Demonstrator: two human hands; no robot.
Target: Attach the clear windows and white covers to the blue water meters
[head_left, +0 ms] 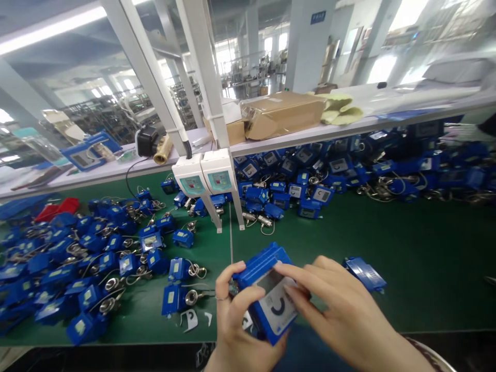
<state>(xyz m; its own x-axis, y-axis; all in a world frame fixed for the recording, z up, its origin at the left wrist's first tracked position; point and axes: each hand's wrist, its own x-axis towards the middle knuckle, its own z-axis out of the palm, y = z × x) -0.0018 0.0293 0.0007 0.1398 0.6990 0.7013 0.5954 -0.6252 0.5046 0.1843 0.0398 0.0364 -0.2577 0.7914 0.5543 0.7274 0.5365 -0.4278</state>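
Both hands (294, 310) above green tabletop (310, 237), indoors.

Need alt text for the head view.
Two bare hands, left and right, hold a blue device with a gray-and-white face over a green work surface; many similar blue units lie around it, below a shelf.

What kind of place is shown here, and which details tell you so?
Probably a factory assembly workshop: dozens of matching blue meters lie across a long green bench, a cardboard box sits on the shelf above, and a large hall with pillars stretches out behind.
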